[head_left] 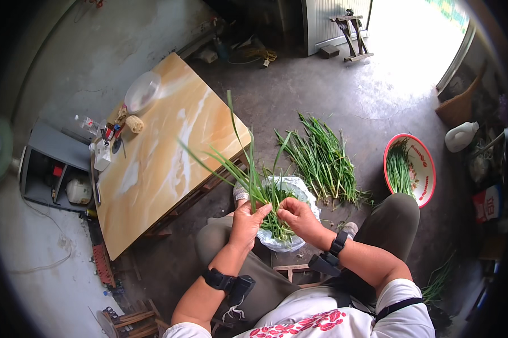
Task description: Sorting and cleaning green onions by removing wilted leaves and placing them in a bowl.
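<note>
Between my knees, my left hand (249,222) grips a small bunch of long green leafy stalks (243,179), like garlic chives, whose leaves fan up and to the left. My right hand (299,217) pinches at the base of the same bunch, fingertips close to my left thumb. Just below both hands is a container lined with a pale plastic bag (307,196), holding loose green leaves and trimmings (279,230). Beyond it a large pile of the stalks (321,158) lies on the concrete floor. What exactly my right fingertips hold is too small to tell.
At right stands a red-rimmed enamel basin (423,169) with more green stalks (397,169). A marble-patterned table (169,156) fills the left side, bearing a clear plastic bowl (143,92). A folding stool (352,36) stands by the bright doorway. A white jug (461,137) is at far right.
</note>
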Demonstrator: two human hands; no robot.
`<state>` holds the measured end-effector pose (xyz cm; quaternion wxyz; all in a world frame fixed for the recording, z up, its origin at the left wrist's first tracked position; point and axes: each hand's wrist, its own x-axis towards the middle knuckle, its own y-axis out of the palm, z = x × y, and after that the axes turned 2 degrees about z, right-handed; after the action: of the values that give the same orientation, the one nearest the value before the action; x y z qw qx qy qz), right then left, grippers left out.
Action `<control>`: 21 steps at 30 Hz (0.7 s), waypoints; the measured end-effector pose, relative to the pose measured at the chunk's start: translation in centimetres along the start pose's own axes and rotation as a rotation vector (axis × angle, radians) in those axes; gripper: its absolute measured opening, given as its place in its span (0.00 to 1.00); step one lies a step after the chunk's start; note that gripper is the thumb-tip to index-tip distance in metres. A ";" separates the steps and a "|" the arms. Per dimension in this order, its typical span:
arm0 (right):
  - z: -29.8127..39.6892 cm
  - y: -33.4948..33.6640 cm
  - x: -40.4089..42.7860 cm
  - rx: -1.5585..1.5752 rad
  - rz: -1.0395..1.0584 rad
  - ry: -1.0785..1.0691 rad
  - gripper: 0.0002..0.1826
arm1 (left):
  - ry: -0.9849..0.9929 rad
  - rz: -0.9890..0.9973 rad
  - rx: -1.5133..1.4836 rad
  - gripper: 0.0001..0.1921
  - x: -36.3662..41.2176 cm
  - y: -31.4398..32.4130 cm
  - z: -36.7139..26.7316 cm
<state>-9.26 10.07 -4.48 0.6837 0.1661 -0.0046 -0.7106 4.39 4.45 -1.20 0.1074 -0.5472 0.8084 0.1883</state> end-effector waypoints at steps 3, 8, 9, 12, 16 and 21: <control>-0.5 -0.1 0.1 -0.211 -0.064 -0.042 0.05 | 0.024 -0.022 -0.048 0.04 0.1 -0.8 0.4; -1.9 -1.3 0.0 -0.795 -0.145 -0.261 0.04 | 0.046 -0.077 -0.099 0.02 0.1 -1.6 -0.2; -2.6 -1.8 0.0 -0.914 -0.081 -0.215 0.04 | 0.068 -0.113 -0.114 0.02 0.0 -1.6 -0.4; -3.9 -3.0 0.0 -1.112 0.050 -0.112 0.05 | 0.083 -0.106 -0.144 0.02 0.0 -2.3 -0.3; -1.0 -2.1 -0.5 -1.118 0.061 -0.154 0.07 | 0.041 -0.082 -0.120 0.03 -0.1 -2.5 -0.3; 0.7 -0.9 0.0 -0.141 0.233 -0.091 0.16 | -0.018 0.016 -0.130 0.03 -0.3 -2.0 -0.3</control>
<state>-10.26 9.99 -4.04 0.7706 0.0836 -0.0047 -0.6317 6.34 3.92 -1.18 0.0772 -0.5451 0.7977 0.2462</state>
